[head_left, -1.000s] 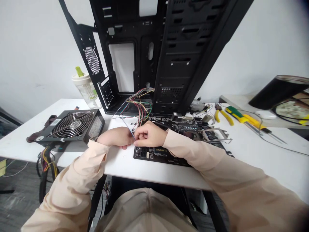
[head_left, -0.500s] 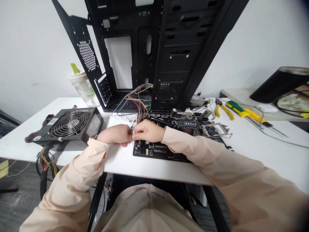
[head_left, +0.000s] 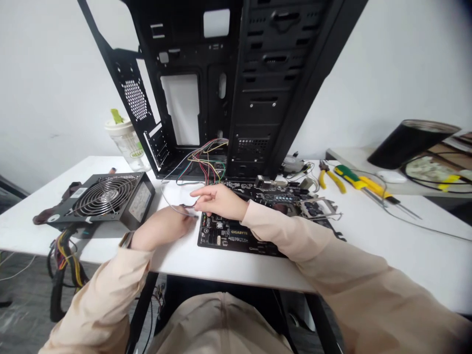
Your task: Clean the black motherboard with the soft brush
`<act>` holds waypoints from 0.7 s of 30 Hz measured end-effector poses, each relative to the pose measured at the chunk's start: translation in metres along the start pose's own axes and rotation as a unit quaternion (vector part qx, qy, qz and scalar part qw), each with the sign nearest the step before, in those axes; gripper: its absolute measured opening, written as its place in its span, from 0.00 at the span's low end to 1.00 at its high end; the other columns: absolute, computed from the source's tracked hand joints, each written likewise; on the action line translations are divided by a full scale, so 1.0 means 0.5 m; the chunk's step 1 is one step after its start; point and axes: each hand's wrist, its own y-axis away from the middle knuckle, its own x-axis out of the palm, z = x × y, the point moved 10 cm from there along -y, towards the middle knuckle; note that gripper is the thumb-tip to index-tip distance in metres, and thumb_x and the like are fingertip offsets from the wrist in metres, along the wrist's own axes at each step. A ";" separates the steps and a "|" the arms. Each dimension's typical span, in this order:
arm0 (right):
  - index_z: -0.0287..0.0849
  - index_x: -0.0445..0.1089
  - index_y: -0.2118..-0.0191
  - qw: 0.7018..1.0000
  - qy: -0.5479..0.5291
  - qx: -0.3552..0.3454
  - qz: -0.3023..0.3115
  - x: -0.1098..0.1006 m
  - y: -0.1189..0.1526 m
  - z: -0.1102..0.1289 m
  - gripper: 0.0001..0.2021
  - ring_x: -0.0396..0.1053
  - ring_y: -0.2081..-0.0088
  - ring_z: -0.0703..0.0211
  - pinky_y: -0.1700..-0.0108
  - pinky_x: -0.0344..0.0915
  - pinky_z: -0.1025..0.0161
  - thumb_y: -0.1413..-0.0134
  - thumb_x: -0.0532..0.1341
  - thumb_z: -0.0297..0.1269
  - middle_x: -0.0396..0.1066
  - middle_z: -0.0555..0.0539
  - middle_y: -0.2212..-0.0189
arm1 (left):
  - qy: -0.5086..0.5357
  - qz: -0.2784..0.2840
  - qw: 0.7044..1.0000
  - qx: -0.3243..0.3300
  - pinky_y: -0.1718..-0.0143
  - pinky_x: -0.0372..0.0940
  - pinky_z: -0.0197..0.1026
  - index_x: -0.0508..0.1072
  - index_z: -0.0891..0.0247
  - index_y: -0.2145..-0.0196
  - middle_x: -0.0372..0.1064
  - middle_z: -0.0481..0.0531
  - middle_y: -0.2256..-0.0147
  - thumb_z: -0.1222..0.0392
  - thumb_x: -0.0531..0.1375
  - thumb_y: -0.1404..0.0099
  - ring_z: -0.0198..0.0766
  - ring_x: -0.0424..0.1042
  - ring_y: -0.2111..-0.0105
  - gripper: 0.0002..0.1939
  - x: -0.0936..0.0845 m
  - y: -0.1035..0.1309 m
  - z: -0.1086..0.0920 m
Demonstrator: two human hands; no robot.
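My right hand [head_left: 220, 202] is over the left edge of the black Gigabyte motherboard [head_left: 239, 241]. Its thumb and fingers come together on a thin dark wire [head_left: 190, 206], with the upper fingers partly stretched to the left. Beside it on the white table, my left hand [head_left: 165, 227] is closed, its curled fingertips mostly hidden. Whatever it grips cannot be made out. A looping grey wire [head_left: 164, 195] passes over its fingers. Several coloured wires [head_left: 206, 156] come out of the standing black computer case [head_left: 254, 118] behind the hands.
A power supply [head_left: 110, 196] with its cable bundle hanging over the table edge is at left. Behind it stands a clear cup [head_left: 127, 142]. To the right lie pliers [head_left: 332, 178], a screwdriver [head_left: 348, 177] and a yellow-handled tool [head_left: 379, 189]; a black cylinder [head_left: 409, 142] sits beyond.
My hands were together at the board's left edge. The left hand has moved left and down, and the right hand's fingers have loosened and stretched. The grey wire now loops farther left.
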 end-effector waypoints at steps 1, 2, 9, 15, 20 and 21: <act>0.33 0.70 0.57 1.000 0.003 0.000 -0.006 -0.007 0.002 0.012 0.16 0.62 0.82 0.71 0.78 0.62 0.69 0.56 0.63 0.29 0.70 0.53 0.79 | -0.003 -0.016 1.000 -0.007 0.55 0.68 0.50 0.67 0.62 0.49 0.65 0.56 0.50 0.55 0.58 0.30 0.43 0.70 0.55 0.15 -0.001 0.012 0.006; 0.34 0.70 0.58 1.000 0.006 -0.002 -0.012 -0.014 0.006 0.029 0.16 0.61 0.82 0.71 0.78 0.61 0.70 0.56 0.63 0.29 0.70 0.53 0.80 | -0.010 -0.020 1.000 -0.020 0.57 0.69 0.49 0.68 0.64 0.51 0.67 0.55 0.52 0.54 0.58 0.30 0.42 0.71 0.57 0.14 0.003 0.024 0.016; 0.38 0.71 0.65 0.975 0.136 -0.110 -0.135 -0.130 0.072 0.230 0.07 0.63 0.79 0.68 0.77 0.59 0.69 0.50 0.60 0.33 0.68 0.53 0.81 | -0.026 -0.041 0.999 -0.014 0.72 0.60 0.38 0.70 0.65 0.74 0.68 0.50 0.74 0.56 0.52 0.30 0.35 0.66 0.76 0.17 0.005 0.066 0.035; 0.41 0.74 0.63 0.879 0.469 -0.005 -0.082 -0.202 0.113 0.173 0.10 0.67 0.78 0.63 0.72 0.63 0.64 0.46 0.59 0.38 0.71 0.51 0.79 | -0.019 -0.093 0.991 0.093 0.76 0.55 0.37 0.67 0.61 0.79 0.68 0.50 0.79 0.55 0.49 0.31 0.36 0.67 0.79 0.19 -0.028 0.118 -0.025; 0.39 0.75 0.58 0.826 0.563 0.029 -0.018 -0.212 0.158 0.074 0.13 0.74 0.59 0.50 0.54 0.68 0.55 0.47 0.60 0.37 0.76 0.41 0.59 | -0.065 -0.176 0.956 0.227 0.50 0.60 0.40 0.72 0.60 0.59 0.71 0.53 0.54 0.60 0.50 0.30 0.41 0.69 0.53 0.11 -0.075 0.128 -0.138; 0.39 0.74 0.55 0.824 0.566 0.028 -0.009 -0.208 0.166 0.059 0.14 0.73 0.56 0.50 0.51 0.68 0.54 0.47 0.60 0.37 0.75 0.41 0.56 | -0.087 -0.194 0.946 0.244 0.43 0.54 0.46 0.72 0.61 0.56 0.67 0.55 0.48 0.61 0.52 0.31 0.45 0.64 0.46 0.10 -0.081 0.116 -0.159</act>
